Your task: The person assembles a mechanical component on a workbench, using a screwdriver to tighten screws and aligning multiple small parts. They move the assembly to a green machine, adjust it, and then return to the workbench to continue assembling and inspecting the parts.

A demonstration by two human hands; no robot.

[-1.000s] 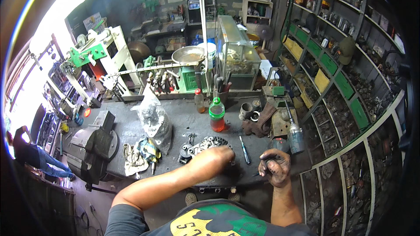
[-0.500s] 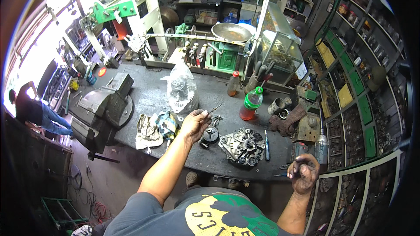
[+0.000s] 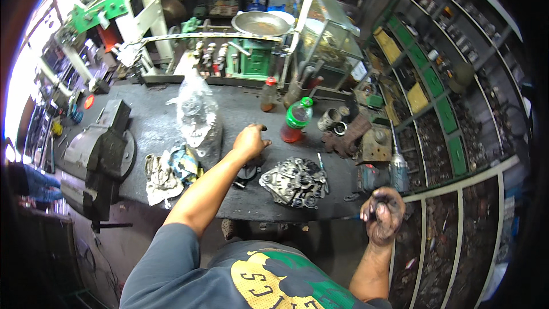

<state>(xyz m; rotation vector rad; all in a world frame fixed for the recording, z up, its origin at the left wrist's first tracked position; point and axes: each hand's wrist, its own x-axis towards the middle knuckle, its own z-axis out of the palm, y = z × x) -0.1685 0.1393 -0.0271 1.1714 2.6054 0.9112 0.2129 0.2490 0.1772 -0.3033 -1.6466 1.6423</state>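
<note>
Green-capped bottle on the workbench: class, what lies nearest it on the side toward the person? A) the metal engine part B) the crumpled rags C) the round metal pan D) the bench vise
A: the green-capped bottle stands just above the grey metal engine part, while the vise, rags and pan lie much further off.

The person wore a grey-blue short-sleeved T-shirt (image 3: 171, 263) whose sleeve ended above the elbow, leaving both forearms bare. On the chest, just below the workbench (image 3: 148, 120) edge as seen from above, sat a yellow patch with dark lettering beside a green clover shape. The left hand (image 3: 250, 140) was bare and ungloved. The right hand (image 3: 382, 216), off the bench's near right corner, was smeared dark with grease across its fingers and knuckles.
</note>
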